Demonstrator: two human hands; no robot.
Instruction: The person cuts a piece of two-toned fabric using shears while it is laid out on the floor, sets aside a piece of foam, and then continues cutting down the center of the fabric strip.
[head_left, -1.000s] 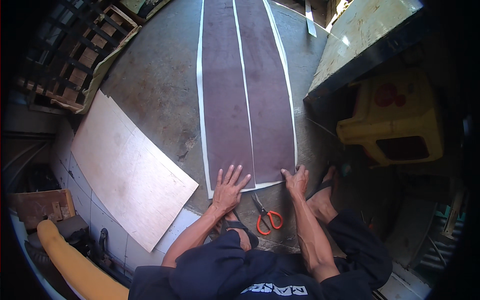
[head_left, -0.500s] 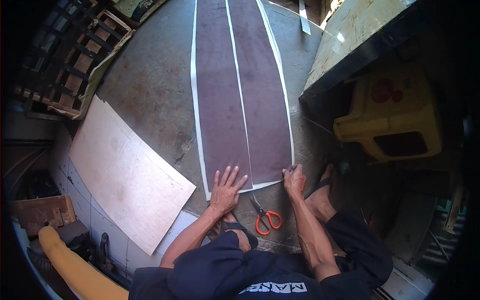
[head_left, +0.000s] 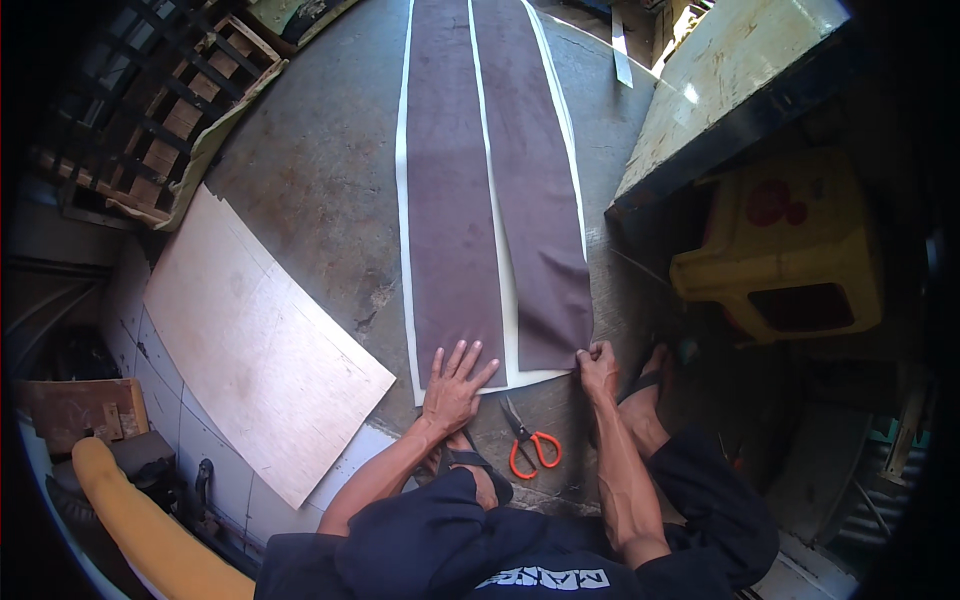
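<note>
Two long strips of brown sheet material lie side by side on a longer white backing sheet [head_left: 511,340] spread over the floor. My left hand [head_left: 457,385] rests flat, fingers spread, on the near end of the left brown strip [head_left: 455,250]. With its fingers pinched, my right hand [head_left: 598,368] grips the near right corner of the right brown strip [head_left: 540,230]. That strip ripples near the corner, and a wedge of white shows between the two strips. Scissors [head_left: 530,440] with orange handles lie on the floor between my forearms, blades pointing toward the sheet.
A pale plywood sheet [head_left: 260,340] lies to the left. At the far left stands a slatted wooden frame [head_left: 180,110]. A worn board-topped table [head_left: 720,90] and a yellow plastic stool [head_left: 775,250] are on the right. A yellow-orange padded piece [head_left: 140,520] sits at lower left.
My right hand has pulled the right strip's near corner to the right and slightly nearer. The gap between the strips has widened at the near end. My left hand stays pressed down.
</note>
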